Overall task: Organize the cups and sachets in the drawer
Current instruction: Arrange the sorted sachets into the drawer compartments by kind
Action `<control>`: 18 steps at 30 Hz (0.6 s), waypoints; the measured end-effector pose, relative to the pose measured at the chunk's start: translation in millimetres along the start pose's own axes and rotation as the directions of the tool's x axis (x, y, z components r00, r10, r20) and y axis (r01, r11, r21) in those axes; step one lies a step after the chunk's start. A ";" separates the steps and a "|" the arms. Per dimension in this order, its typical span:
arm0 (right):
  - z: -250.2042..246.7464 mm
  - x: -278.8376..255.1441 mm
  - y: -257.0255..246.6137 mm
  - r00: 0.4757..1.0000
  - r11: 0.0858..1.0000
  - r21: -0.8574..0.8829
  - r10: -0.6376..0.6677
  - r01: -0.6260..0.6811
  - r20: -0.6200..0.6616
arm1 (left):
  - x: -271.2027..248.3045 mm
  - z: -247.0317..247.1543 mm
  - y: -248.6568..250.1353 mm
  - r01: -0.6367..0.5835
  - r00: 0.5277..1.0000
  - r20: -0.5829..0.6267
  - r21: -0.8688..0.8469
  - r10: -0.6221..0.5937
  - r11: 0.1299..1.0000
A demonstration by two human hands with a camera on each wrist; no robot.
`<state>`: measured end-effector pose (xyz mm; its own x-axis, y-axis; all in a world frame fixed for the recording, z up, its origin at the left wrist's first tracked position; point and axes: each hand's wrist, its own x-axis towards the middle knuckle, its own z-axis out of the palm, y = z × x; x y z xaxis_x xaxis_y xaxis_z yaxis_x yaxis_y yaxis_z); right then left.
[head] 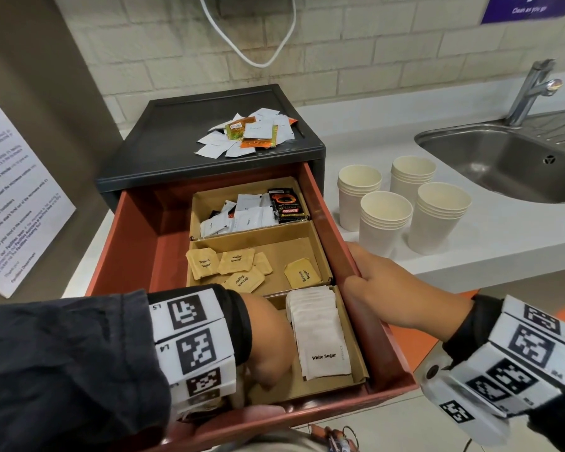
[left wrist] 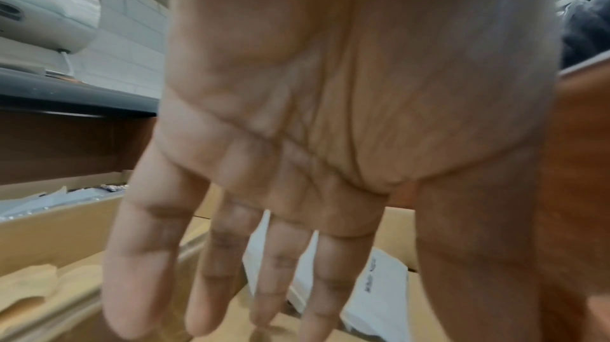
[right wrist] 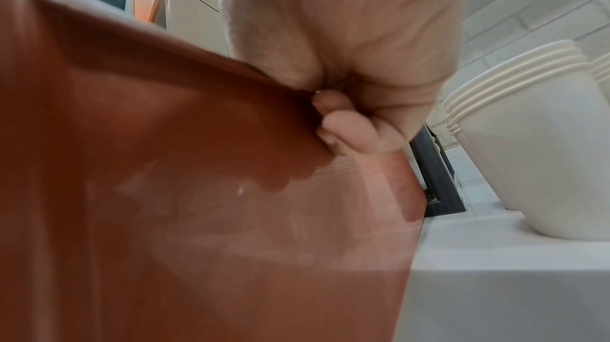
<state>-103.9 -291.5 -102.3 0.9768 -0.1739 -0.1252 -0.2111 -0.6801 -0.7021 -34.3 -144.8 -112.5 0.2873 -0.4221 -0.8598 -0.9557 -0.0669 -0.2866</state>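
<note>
The red-brown drawer [head: 336, 243] stands pulled out of a dark grey cabinet [head: 163, 151]. Its cardboard insert has three compartments: mixed white and black sachets [head: 242, 213] at the back, brown sugar sachets [head: 238, 265] in the middle, and a stack of white sugar sachets [head: 320, 337] at the front. My left hand [head: 268, 353] reaches into the front compartment left of that stack. In the left wrist view the left hand [left wrist: 280, 165] has straight fingers, nothing in it, and hangs above the white sachets [left wrist: 379, 282]. My right hand [head: 388, 288] grips the drawer's right wall [right wrist: 198, 165], its fingertips [right wrist: 346, 125] curled on the outside.
Loose sachets [head: 248, 133] lie in a pile on top of the cabinet. Several stacks of white paper cups [head: 385, 220] stand on the white counter to the right, near a steel sink [head: 503, 164] and tap [head: 532, 89]. A printed notice [head: 10, 197] hangs at the left.
</note>
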 end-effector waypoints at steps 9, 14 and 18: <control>-0.2 -0.7 -1.8 1.000 1.000 0.001 0.009 -0.009 0.008 | 2.1 -5.8 -0.7 -0.002 0.998 -0.069 -0.152 -0.009 0.988; -0.7 -1.1 -3.1 1.000 1.000 0.005 0.019 -0.019 0.013 | -6.1 -8.7 -8.4 0.051 0.992 -0.105 -0.214 -0.075 0.975; -0.9 -1.5 -3.2 0.999 1.000 0.000 0.031 -0.031 0.014 | -2.9 -9.9 -8.8 0.060 0.985 -0.143 -0.244 -0.097 0.968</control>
<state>-104.7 -289.7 -99.2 0.9701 -0.1854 -0.1568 -0.2416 -0.6741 -0.6980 -27.4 -151.9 -103.3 0.3664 -0.5384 -0.7588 -0.9234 -0.3106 -0.2256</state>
